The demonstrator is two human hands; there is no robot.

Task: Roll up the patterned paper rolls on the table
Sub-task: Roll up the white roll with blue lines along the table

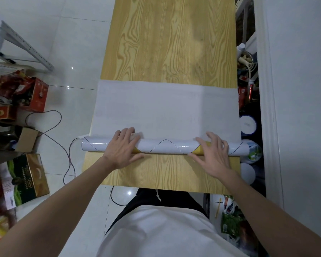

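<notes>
Far left of the frame there's a heap of cardboard boxes [32, 179] on the tiled floor, and a thin cable [67, 153] snakes toward the table [170, 43]. In the lower middle, the left hand [121, 147] lies flat on the patterned paper roll [165, 147], fingers straight over the top, not gripping anything. The roll lies crosswise on the table, with its white unrolled sheet [165, 108] spreading up toward the centre. The right hand [211, 153] presses the roll's right part the same way, palm down, fingers spread.
</notes>
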